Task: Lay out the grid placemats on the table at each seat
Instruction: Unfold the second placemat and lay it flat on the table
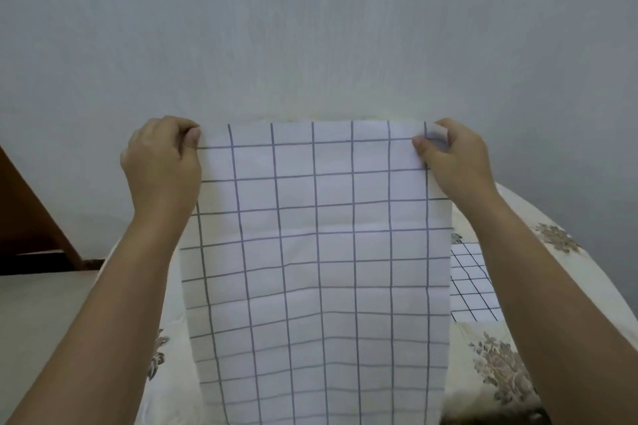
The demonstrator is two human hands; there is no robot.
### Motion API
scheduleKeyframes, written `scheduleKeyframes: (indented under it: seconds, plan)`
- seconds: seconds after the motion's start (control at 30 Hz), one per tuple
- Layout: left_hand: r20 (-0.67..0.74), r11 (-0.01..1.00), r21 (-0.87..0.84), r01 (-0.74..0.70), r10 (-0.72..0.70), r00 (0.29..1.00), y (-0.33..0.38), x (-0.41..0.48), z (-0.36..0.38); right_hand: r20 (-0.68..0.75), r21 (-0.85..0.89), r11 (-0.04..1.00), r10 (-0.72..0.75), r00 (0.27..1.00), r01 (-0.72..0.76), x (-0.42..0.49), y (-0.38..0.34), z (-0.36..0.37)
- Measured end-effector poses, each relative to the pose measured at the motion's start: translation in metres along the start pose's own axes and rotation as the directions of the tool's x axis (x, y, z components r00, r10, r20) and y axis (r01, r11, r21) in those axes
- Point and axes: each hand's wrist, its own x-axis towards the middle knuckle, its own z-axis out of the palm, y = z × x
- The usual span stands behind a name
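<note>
The table [473, 386], under a cream flowered cloth, lay below and beyond both hands. The grid placemat [317, 252] hung between the fingers, its top edge stretched level from one hand to the other, its lower part draping down toward the near edge of the table. A second placemat [471, 283] already lay flat below the right hand [455, 159]. That hand pinched the top right corner between thumb and curled fingers, and the left hand [158, 162] pinched the top left corner the same way. To lay it well, the hands probably needed to keep the top edge taut, lower the bottom edge onto the cloth first, then draw the mat flat and square to the seat before letting go.
</note>
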Motion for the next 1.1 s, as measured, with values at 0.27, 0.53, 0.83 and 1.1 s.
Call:
scheduleKeyframes:
  seconds: [0.27,0.53,0.83,1.1]
  plan:
    - [0.193,0.98,0.167,0.106,-0.138,0.971,-0.054,-0.014,0.086,0.159,-0.057,0.981,0.19,0.969,-0.183,0.018,0.085,0.09]
    - [0.36,0.952,0.212,0.223,-0.288,0.887,-0.091,-0.032,0.156,0.204,-0.005,0.936,0.344,0.916,-0.351,0.017,0.154,0.153]
    - [0.432,0.925,0.193,0.326,-0.379,0.819,-0.103,-0.051,0.18,0.237,0.149,0.854,0.459,0.857,-0.498,0.006,0.18,0.175]
    - [0.596,0.9,0.195,0.391,-0.425,0.682,-0.12,-0.112,0.148,0.319,0.081,0.895,0.393,0.862,-0.438,-0.039,0.195,0.152]
